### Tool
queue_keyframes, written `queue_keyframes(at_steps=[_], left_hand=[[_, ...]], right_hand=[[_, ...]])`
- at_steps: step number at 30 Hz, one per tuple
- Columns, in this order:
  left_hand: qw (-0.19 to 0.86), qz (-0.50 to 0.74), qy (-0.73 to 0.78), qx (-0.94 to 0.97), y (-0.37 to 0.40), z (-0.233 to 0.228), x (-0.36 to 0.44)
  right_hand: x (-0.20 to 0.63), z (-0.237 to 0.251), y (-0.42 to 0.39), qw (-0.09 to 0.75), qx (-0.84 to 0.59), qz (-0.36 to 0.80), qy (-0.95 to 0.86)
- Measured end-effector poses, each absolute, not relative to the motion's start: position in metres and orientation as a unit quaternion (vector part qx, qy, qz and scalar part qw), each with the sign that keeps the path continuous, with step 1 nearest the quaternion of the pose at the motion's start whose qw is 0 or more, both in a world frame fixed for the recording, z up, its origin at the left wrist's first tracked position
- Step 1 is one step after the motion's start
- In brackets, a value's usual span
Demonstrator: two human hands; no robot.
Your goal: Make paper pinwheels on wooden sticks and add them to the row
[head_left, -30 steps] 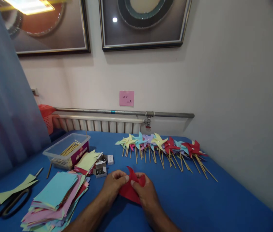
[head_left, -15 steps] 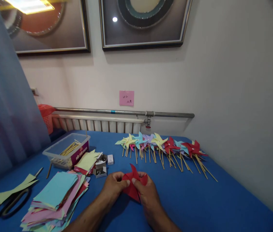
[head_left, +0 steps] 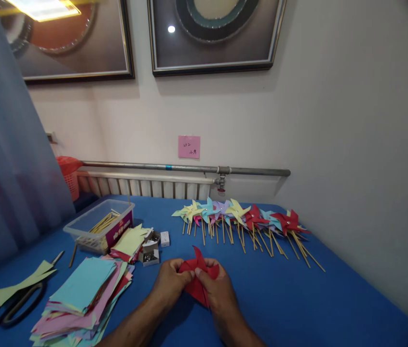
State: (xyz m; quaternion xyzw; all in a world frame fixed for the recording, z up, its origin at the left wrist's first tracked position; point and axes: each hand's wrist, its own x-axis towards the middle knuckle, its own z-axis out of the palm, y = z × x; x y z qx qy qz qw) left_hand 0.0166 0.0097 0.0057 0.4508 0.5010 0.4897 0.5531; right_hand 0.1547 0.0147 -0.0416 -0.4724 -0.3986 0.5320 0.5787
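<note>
Desk [head_left: 298, 299]: solid blue cover. Paper [head_left: 197, 279] in hands: red. Paper stack [head_left: 84, 294]: light blue on top, with pink, yellow-green and red edges. Pinwheel row [head_left: 240, 214]: yellow-green, cyan, lilac, red. Scissors [head_left: 10, 306]: black handles. Wall note [head_left: 189, 146]: pink. Basket [head_left: 69, 173]: orange-red.

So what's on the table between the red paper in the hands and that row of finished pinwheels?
Nothing: in the head view, only bare blue tablecloth separates the red paper from the pinwheel row.
</note>
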Motion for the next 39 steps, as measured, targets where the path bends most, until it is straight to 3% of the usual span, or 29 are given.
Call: queue_keyframes(at_steps=[22, 39], left_hand=[[0.582, 0.476, 0.491, 0.44, 0.018, -0.004, 0.009], [0.63, 0.424, 0.437, 0.482, 0.002, 0.033, 0.001]], right_hand=[[0.162, -0.028, 0.018, 0.578, -0.454, 0.541, -0.409], [0.171, -0.012, 0.006, 0.515, -0.386, 0.648, -0.408]])
